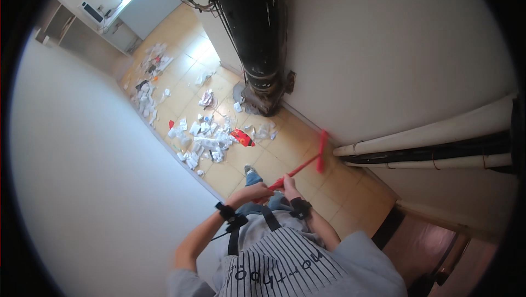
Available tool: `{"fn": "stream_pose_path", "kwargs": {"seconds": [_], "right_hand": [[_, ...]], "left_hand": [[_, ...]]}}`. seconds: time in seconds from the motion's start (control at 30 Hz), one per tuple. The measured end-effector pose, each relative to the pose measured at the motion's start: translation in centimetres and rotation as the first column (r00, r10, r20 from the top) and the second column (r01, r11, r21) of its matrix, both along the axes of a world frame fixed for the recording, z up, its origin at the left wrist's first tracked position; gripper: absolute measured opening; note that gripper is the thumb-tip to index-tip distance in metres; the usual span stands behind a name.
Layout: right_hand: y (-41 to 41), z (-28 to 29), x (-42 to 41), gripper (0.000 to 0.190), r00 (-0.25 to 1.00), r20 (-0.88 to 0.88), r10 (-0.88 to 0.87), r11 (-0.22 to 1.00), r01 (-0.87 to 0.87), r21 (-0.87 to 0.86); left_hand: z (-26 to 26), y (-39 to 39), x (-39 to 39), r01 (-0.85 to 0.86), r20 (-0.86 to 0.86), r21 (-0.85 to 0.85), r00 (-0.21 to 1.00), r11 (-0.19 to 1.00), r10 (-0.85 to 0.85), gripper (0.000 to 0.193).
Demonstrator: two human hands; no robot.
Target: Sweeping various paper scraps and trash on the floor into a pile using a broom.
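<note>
Both hands grip the red handle of a broom (306, 163), whose pinkish-red head hangs blurred near the foot of the right wall. My left hand (257, 192) is closed round the handle's upper end, close to my waist. Just beyond it, my right hand (289, 188) holds the same handle a little farther along. Ahead of my feet, a spread pile of white paper and plastic scraps (211, 139) lies on the tiles, with a red wrapper (243, 137) at its right edge. Black bands with small devices are on both wrists.
More litter (146, 100) runs along the left wall (82, 153). A thick black pipe (261, 30) stands ahead at the right wall. White pipes (415, 132) rise from the floor at right. A counter (150, 9) and shelves stand at the far end; a dark threshold (388, 223) lies lower right.
</note>
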State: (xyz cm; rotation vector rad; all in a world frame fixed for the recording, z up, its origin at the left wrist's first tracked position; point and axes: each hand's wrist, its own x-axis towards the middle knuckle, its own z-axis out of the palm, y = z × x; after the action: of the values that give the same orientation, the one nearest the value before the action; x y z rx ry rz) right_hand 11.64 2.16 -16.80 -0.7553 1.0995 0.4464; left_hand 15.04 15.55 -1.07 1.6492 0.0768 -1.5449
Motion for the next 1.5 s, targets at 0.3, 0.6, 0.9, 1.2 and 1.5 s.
{"fn": "stream_pose_path", "kwargs": {"seconds": [0.3, 0.6, 0.9, 1.2, 1.5], "right_hand": [[-5.3, -6.0, 2.2, 0.008, 0.99, -0.101, 0.1, 0.98, -0.116, -0.162], [8.0, -3.3, 7.7, 0.011, 0.725, -0.139, 0.675, 0.7, -0.688, -0.19], [22.5, -9.0, 9.2, 0.01, 0.435, 0.244, 0.867, 0.469, -0.877, -0.103], [28.0, 6.4, 11.8, 0.015, 0.491, 0.22, 0.843, 0.491, -0.869, 0.059], [18.6, 5.6, 10.3, 0.011, 0.776, 0.108, 0.622, 0.723, -0.622, 0.301]], "left_hand": [[-11.2, -3.8, 2.4, -0.404, -0.442, -0.429, 0.874, 0.808, 0.202, 0.016], [-9.8, 9.5, 2.0, -0.694, -0.456, -0.175, 0.686, 0.699, 0.567, 0.024], [0.1, 19.6, 0.7, -0.8, -0.206, 0.09, 0.567, 0.593, 0.797, 0.021], [9.4, 22.2, 0.9, -0.791, -0.074, 0.069, 0.604, 0.608, 0.793, 0.022], [4.5, 21.2, 1.9, -0.864, -0.74, -0.109, 0.4, 0.491, 0.54, 0.018]]}}
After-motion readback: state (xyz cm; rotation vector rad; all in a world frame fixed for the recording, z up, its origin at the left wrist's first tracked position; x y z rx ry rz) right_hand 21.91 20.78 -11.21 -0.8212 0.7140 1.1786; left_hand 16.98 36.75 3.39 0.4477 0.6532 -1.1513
